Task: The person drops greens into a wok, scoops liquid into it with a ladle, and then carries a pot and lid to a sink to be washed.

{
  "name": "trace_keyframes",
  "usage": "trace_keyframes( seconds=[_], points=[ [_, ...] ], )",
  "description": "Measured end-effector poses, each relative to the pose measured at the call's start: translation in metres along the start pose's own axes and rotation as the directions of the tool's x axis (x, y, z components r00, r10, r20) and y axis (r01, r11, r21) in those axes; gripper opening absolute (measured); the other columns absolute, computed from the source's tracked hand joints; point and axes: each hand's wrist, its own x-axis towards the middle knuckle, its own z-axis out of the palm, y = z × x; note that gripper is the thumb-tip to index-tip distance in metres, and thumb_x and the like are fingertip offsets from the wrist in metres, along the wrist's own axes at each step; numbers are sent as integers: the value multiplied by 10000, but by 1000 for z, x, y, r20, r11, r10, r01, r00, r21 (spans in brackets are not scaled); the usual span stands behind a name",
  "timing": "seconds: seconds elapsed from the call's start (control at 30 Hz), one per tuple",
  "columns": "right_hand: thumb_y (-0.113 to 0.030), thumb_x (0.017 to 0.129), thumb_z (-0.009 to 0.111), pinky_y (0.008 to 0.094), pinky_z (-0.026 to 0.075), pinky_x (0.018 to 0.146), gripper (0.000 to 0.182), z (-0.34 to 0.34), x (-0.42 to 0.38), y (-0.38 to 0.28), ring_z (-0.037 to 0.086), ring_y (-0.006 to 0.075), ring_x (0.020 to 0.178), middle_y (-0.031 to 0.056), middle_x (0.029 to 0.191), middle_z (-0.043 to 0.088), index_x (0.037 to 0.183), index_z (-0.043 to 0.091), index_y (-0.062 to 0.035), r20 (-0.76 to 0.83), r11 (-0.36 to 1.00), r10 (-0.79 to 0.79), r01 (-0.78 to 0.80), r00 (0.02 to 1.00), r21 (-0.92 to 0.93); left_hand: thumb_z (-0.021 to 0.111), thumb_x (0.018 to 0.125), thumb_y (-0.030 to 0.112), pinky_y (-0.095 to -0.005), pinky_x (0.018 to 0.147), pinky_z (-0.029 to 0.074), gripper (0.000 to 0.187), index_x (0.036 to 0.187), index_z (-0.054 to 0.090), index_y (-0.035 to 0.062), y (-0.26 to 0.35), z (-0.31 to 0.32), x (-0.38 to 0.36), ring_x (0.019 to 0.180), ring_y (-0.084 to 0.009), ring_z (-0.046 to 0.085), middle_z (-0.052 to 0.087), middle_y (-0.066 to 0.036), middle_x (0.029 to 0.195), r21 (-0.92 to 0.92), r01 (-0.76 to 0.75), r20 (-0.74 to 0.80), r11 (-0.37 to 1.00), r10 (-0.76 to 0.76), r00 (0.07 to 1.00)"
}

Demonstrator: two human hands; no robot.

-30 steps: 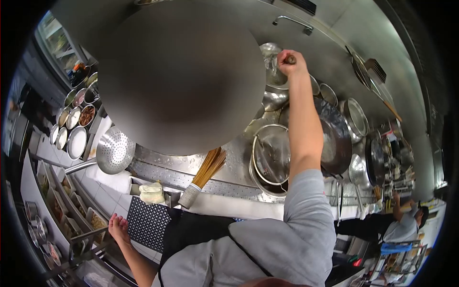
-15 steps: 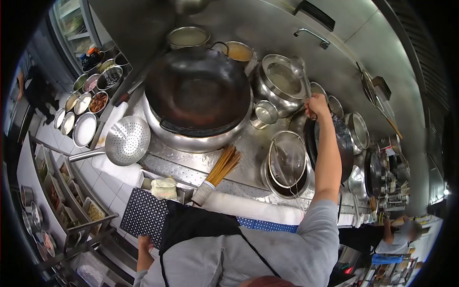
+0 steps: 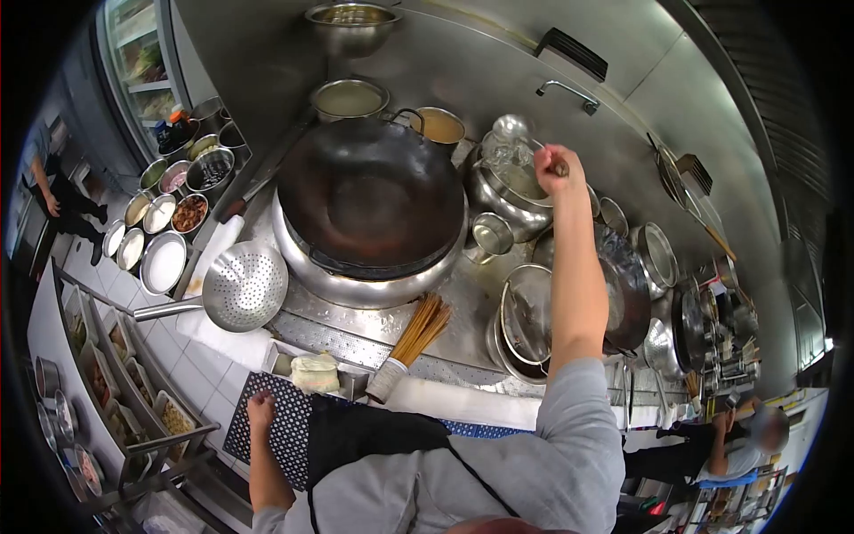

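My right hand [image 3: 560, 171] is closed around the handle of a metal ladle [image 3: 511, 126], whose bowl is above the steel pot [image 3: 495, 198] of clear liquid. Splashing or pouring liquid shows just below the ladle's bowl. Beside that pot stands a small metal cup [image 3: 492, 233]. My left hand [image 3: 260, 407] is curled into a loose fist over the dark patterned apron [image 3: 278, 436], with nothing visible in it. A large dark wok [image 3: 369, 196] rests on the round burner rim between the hands. In front of it lies a bamboo brush [image 3: 414, 334].
A perforated strainer [image 3: 245, 287] lies left of the wok. A wire-rimmed strainer [image 3: 527, 316] sits over a pot under my right forearm. Ingredient bowls [image 3: 163, 262] stand far left; a second wok [image 3: 630, 285] is at right. Two other people are in the background.
My right hand has moved left and slightly up, swinging the ladle's bowl leftward over the pot. My left hand has risen in front of the apron. The camera view has shifted slightly.
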Motion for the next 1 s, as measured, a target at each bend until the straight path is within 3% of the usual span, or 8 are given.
trace_keyframes(
  seconds=[0.1,0.17,0.33,0.5,0.6,0.77,0.8,1.0],
  points=[
    [-12,793,531,253,441,396,91,40,14,0,544,174,483,94,597,539,706,521,12,-25,903,-19,7,1000,-429,607,799,66,-278,428,423,129,883,639,-28,-35,-5,-44,472,-129,523,574,-45,604,18,164,-66,986,-162,985],
    [-18,783,536,275,420,383,99,69,-4,21,531,186,438,108,565,547,687,539,6,-79,574,-229,69,970,-816,577,807,86,-306,387,397,115,756,618,-8,-78,-18,-61,431,-159,503,527,-42,559,111,279,-95,954,-270,958],
    [-80,756,576,370,440,392,101,9,-25,40,570,207,434,109,558,575,798,581,12,142,-116,-417,103,898,-988,562,816,135,-318,394,406,144,737,610,24,-115,-44,-100,456,-167,518,540,-61,578,399,253,94,881,-314,945],
    [-72,775,598,361,452,427,341,-27,-135,95,588,186,469,101,574,580,1092,570,51,127,12,-496,153,859,-988,548,824,185,-329,401,414,175,719,601,56,-93,-55,-73,482,-175,533,552,-80,598,452,111,263,885,-251,931],
    [-43,800,599,301,434,430,666,-60,-184,144,551,145,451,52,606,557,1412,356,57,85,220,-497,221,863,-950,539,829,215,-336,406,420,194,707,596,75,-79,-55,-28,497,-180,542,560,-91,610,171,178,317,969,-225,921],
    [-21,839,594,253,400,412,672,-83,-269,237,497,82,454,11,642,532,1433,294,75,4,450,-503,266,864,-853,524,785,121,-293,390,409,130,696,584,48,19,-19,19,483,-160,524,520,-39,577,429,-126,433,894,-82,898],
    [-17,845,592,243,397,413,666,-96,-276,258,487,75,457,10,655,534,1434,293,74,27,435,-527,297,850,-850,528,775,100,-283,392,409,110,702,586,41,39,-2,13,480,-155,519,518,-30,577,311,141,246,940,-223,943],
    [-19,873,586,227,392,434,677,-108,-349,331,453,52,482,-29,623,485,1477,280,-26,-87,588,-455,226,886,-777,548,800,131,-267,403,401,112,733,604,60,41,19,18,479,-128,504,507,-6,579,378,18,298,926,-140,944]
  ],
)
